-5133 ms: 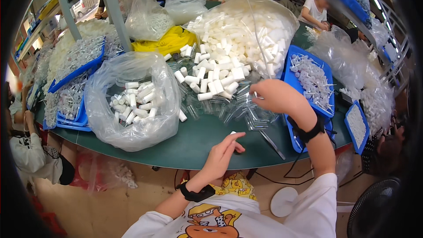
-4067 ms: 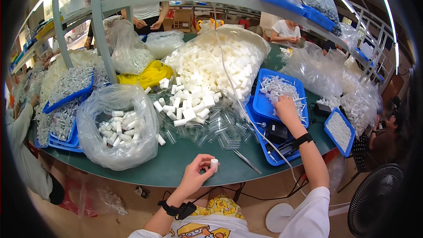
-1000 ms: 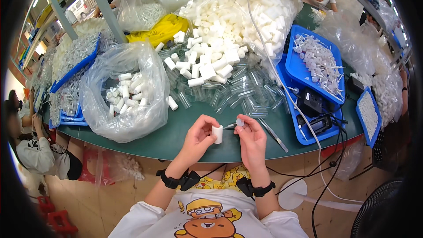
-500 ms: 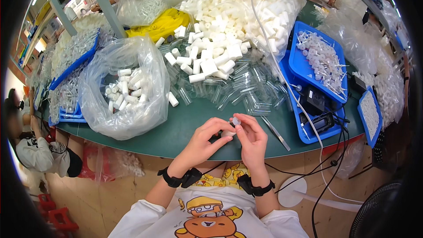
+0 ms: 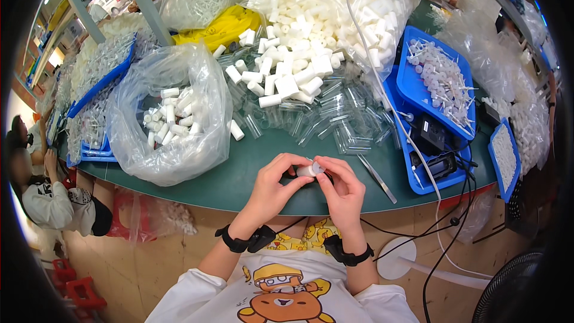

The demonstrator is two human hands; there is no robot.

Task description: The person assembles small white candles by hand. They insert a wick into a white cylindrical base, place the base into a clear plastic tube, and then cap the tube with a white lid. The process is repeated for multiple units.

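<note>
Both hands meet over the near edge of the green table [image 5: 239, 173]. My left hand [image 5: 272, 186] pinches a small white cylinder [image 5: 305, 171] between thumb and fingers. Against the cylinder's right end, my right hand [image 5: 344, 186] grips a small translucent round cap [image 5: 317, 168] with its thumb and fingertips. The cap and cylinder touch or nearly touch; fingers hide part of both. Just beyond the hands lie clear tubes [image 5: 353, 140] and a heap of white cylinders [image 5: 287, 87]. A pair of tweezers [image 5: 378, 180] rests right of my right hand.
An open clear bag [image 5: 206, 149] with white cylinders stands at left. A large bag of cylinders [image 5: 335, 6] fills the back. Blue trays [image 5: 402, 78] at right hold stemmed caps [image 5: 439, 84] and a black device [image 5: 427, 134]. A white cable [image 5: 382, 93] crosses the table. Other people sit around.
My right hand has brought the cap down to the cylinder's end. My left hand has shifted slightly, and the cylinder now shows more plainly between the fingers.
</note>
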